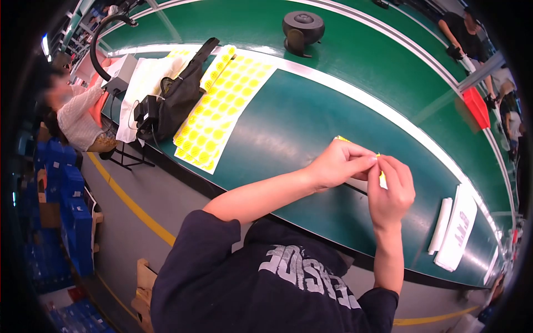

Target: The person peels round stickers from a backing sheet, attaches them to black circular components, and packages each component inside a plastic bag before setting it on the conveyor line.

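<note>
Close together above the green table, my left hand and my right hand meet at the fingertips. Both are closed in a pinch on a small yellow-and-white sticker piece, mostly hidden by the fingers. A yellow edge also shows behind my left hand. To the left lie white sheets of round yellow stickers, partly overlapping each other. A black bag rests against these sheets.
A dark round device stands on the far green surface. Folded white bags lie at the right. A red bin sits beyond the rail. Blue boxes are stacked on the left floor. A seated person is at left.
</note>
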Demonstrator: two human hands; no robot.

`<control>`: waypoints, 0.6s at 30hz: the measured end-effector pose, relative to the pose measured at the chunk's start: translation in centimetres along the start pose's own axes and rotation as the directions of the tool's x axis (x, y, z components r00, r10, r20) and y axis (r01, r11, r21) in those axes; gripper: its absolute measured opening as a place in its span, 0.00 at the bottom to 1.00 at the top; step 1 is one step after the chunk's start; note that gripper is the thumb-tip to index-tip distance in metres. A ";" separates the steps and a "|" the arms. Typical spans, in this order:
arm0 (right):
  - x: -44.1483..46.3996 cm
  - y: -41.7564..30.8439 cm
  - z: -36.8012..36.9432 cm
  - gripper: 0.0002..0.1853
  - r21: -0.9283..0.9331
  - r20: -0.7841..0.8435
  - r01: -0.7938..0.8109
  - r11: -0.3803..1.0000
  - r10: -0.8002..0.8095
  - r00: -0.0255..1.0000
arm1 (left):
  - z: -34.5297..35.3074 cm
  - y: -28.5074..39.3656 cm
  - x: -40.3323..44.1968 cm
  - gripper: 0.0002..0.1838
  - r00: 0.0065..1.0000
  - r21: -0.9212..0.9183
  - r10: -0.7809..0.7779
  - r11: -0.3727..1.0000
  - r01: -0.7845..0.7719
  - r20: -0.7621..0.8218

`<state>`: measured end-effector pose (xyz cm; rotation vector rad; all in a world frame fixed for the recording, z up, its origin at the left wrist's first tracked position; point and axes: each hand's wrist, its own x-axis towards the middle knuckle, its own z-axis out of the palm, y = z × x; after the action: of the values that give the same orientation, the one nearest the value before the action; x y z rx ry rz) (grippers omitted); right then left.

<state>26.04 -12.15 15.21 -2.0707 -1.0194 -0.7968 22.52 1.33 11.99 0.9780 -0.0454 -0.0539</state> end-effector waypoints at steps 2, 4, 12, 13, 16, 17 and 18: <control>-0.1 0.0 0.4 0.08 -0.023 0.023 0.036 0.999 -0.035 0.999 | -0.1 0.1 0.0 0.13 0.999 -0.097 -0.048 0.994 0.046 -0.024; -0.2 0.1 0.5 0.09 0.015 0.084 -0.001 1.000 0.000 0.996 | -0.7 -0.4 0.1 0.13 0.997 -0.145 -0.068 0.987 0.062 -0.040; 1.3 2.2 -0.5 0.10 0.538 0.473 -0.718 0.441 0.547 0.691 | -1.3 -0.1 0.0 0.10 0.999 0.017 -0.037 0.999 0.037 -0.040; 1.2 2.9 -0.8 0.10 0.516 0.599 -0.782 0.350 0.506 0.621 | -1.3 -0.1 0.0 0.10 1.000 0.040 -0.024 0.999 0.024 -0.002; 0.8 4.4 -0.9 0.09 0.469 0.775 -0.856 0.216 0.365 0.516 | -1.3 -0.3 -0.2 0.09 0.996 0.098 0.023 0.995 -0.031 0.085; 0.7 4.4 -0.9 0.09 0.474 0.761 -0.844 0.251 0.366 0.536 | -1.4 -0.4 -0.2 0.09 0.998 0.124 0.021 0.992 -0.029 0.062; 0.6 4.5 -0.9 0.08 0.478 0.746 -0.831 0.285 0.367 0.556 | -1.4 -0.5 -0.2 0.08 0.999 0.150 0.020 0.988 -0.025 0.039</control>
<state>29.87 -14.67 14.85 -1.5626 -0.4788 0.6494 22.42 2.24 10.79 1.1277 -0.0958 -0.0486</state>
